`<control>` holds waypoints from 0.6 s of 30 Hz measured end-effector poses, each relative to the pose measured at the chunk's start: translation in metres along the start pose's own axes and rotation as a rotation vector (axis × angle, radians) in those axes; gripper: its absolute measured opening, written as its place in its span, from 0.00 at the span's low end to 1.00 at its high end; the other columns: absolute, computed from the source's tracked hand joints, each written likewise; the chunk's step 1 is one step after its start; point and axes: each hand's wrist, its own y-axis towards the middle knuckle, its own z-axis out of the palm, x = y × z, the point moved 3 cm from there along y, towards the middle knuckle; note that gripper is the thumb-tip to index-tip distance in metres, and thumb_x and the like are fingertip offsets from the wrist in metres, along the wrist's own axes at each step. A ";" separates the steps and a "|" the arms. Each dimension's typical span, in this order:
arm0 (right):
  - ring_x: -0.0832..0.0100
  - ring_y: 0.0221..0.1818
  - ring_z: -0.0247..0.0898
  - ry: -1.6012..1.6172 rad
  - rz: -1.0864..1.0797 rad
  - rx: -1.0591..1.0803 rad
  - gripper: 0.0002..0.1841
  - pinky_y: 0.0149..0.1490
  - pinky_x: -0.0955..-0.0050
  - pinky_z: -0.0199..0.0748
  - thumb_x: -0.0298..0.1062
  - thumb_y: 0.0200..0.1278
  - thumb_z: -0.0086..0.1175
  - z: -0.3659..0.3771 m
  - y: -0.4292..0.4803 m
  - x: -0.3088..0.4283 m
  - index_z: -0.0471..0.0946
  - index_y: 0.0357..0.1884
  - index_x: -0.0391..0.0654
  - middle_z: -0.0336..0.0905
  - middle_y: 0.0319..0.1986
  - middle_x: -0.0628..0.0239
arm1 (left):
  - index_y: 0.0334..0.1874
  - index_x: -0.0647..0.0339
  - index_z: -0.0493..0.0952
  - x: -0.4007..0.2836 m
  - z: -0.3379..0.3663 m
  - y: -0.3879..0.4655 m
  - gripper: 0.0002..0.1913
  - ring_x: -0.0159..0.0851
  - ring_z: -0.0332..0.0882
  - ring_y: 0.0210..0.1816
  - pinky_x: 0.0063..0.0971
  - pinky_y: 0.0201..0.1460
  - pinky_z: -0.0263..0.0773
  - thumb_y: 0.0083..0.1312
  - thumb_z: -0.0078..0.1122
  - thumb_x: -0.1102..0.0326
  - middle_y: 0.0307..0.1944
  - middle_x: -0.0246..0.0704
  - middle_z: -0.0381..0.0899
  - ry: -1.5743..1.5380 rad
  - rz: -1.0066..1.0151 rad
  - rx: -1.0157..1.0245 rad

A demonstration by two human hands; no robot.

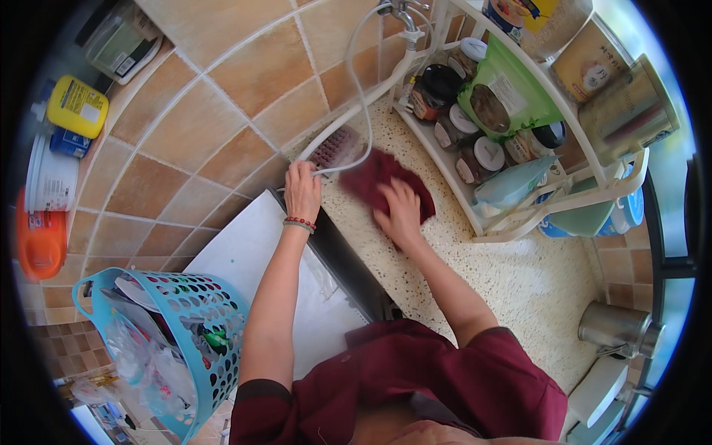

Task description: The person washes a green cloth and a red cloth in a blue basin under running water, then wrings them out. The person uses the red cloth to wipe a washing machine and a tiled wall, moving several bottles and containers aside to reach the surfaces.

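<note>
My right hand (399, 214) lies with spread fingers on a dark red cloth (389, 175), pressed against the speckled stone countertop (423, 278). The cloth is crumpled and slightly blurred. My left hand (302, 186), with beaded bracelets at the wrist, is at the lower end of a white hose (334, 129) near the tiled wall; its fingers touch the hose, and the grip underneath is partly hidden. Behind the hose, close to the wall, sits a dark pink item with a bumpy surface (332, 146). A thinner white tube (364, 105) loops down beside it from the metal tap (403, 19).
A white rack (439, 178) with lidded jars and a green pouch (500, 92) stands right of the cloth. A blue perforated basket (222, 295) stands lower left, beside a white-topped appliance (245, 250). At the right are a metal container (614, 325) and bottles on the left ledge.
</note>
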 end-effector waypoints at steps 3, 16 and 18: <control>0.52 0.56 0.67 0.231 -0.129 0.205 0.26 0.59 0.56 0.66 0.34 0.41 0.65 -0.030 -0.054 0.014 0.77 0.50 0.49 0.76 0.51 0.57 | 0.60 0.60 0.64 -0.001 -0.003 0.008 0.31 0.55 0.64 0.60 0.44 0.59 0.68 0.53 0.65 0.73 0.59 0.46 0.62 0.055 -0.053 -0.014; 0.62 0.51 0.74 0.545 -0.180 -0.714 0.17 0.54 0.67 0.72 0.31 0.61 0.56 -0.190 0.250 0.075 0.74 0.53 0.42 0.79 0.46 0.58 | 0.72 0.59 0.52 -0.006 0.005 -0.009 0.51 0.59 0.51 0.69 0.43 0.70 0.58 0.46 0.74 0.68 0.71 0.51 0.48 0.015 -0.129 0.189; 0.52 0.49 0.75 0.118 -0.162 -0.723 0.18 0.51 0.60 0.74 0.38 0.59 0.57 -0.176 0.290 0.082 0.75 0.51 0.44 0.78 0.47 0.53 | 0.72 0.60 0.52 -0.004 0.004 -0.012 0.51 0.58 0.51 0.70 0.43 0.70 0.57 0.46 0.74 0.67 0.71 0.51 0.48 -0.010 -0.144 0.202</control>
